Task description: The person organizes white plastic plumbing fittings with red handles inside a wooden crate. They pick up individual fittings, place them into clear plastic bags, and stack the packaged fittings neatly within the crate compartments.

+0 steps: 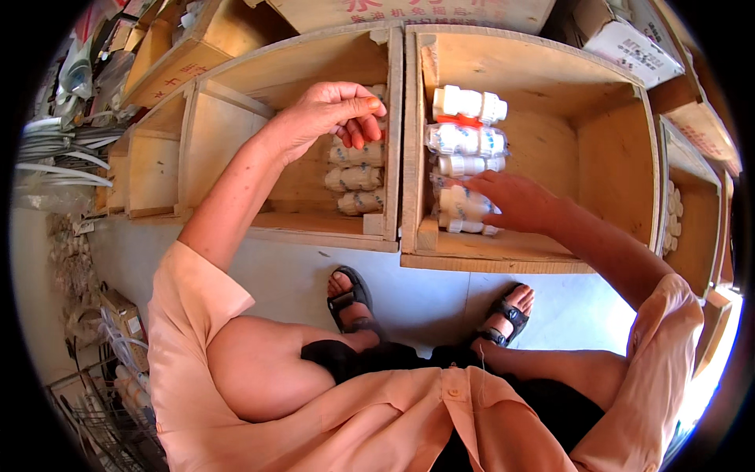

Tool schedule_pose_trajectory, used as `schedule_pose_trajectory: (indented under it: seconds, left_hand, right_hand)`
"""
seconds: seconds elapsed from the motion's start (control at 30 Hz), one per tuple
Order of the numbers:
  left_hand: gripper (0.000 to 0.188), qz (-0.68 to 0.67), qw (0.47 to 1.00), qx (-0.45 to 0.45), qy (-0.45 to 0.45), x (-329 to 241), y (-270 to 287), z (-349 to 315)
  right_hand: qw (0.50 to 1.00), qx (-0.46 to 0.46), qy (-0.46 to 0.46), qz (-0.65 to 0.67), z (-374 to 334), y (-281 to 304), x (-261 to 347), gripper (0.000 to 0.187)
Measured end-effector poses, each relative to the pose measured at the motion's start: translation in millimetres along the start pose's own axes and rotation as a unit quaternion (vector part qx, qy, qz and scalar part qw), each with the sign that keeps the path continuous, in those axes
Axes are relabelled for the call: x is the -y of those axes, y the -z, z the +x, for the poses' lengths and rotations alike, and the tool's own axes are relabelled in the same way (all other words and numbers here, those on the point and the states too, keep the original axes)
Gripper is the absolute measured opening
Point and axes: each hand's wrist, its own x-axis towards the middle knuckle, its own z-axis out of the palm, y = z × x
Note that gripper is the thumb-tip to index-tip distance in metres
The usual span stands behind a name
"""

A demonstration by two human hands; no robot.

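Observation:
In the right wooden compartment [617, 157], a column of white plastic valves lies along the left wall. One wrapped valve [468, 141] has clear film around it, and a red handle [460, 120] shows just above it. My right hand [519, 203] spans a white valve [462, 206] near the front of that column, fingers on its far side and thumb on its near side. My left hand [342, 118] hovers over the left wooden compartment [252, 75], fingers loosely bent and nothing visible in them. Below it lie several white wrapped fittings [354, 178], partly hidden by the hand.
A wooden divider [401, 141] separates the two compartments. More wooden bins [155, 169] continue leftward, beside bundled grey hoses [63, 153]. A white carton [629, 49] sits at the back right. My sandalled feet [350, 299] stand on the pale floor in front.

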Motion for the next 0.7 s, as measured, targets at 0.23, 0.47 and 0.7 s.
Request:
schedule_pose_trajectory:
  seconds: [0.23,0.47,0.7]
  left_hand:
    - [0.019,0.151,0.978,-0.125,0.075,76.4,32.3,20.8]
    - [0.033,0.367,0.909,-0.194,-0.035,120.6,39.7,39.2]
    - [0.052,0.456,0.859,-0.227,-0.047,96.1,40.3,54.1]
  right_hand:
    - [0.999,-0.007,0.014,-0.03,7.9,2.4,4.1,0.059]
    - [0.999,0.007,0.01,-0.042,7.0,13.0,9.6,0.06]
    - [0.998,-0.017,0.013,-0.059,9.7,19.9,19.7,0.055]
